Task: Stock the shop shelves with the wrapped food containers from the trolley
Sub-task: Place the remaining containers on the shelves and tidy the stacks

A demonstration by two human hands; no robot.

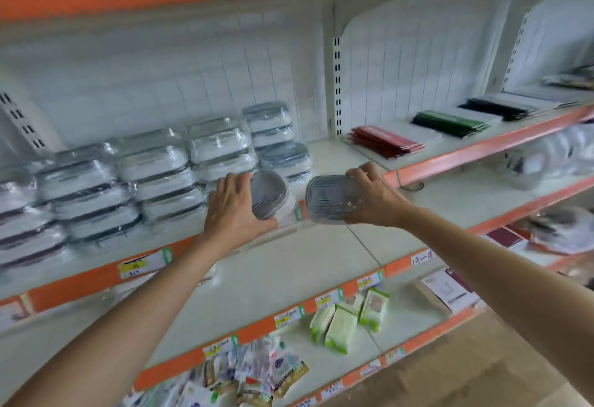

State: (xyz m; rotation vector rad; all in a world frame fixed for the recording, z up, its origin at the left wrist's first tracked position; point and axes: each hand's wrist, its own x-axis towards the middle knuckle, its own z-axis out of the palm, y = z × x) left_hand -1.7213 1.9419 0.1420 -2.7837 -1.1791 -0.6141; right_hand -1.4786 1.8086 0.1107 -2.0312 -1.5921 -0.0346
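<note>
My left hand (233, 207) grips a wrapped food container with a grey lid (268, 196), tilted on its side, at the front edge of the orange-trimmed shelf (418, 172). My right hand (373, 197) holds a second wrapped grey-lidded container (332, 199) beside it, lid facing me. On that shelf, to the left and behind, stand several stacks of wrapped containers (154, 172). The trolley is out of view.
Flat red packs (385, 141), green packs (450, 122) and dark packs (501, 106) lie on the shelf's right half. A bare patch of shelf (334, 156) lies behind my hands. Lower shelves hold green-white packets (347, 320), colourful sachets (254, 377) and a boxed item (450, 291).
</note>
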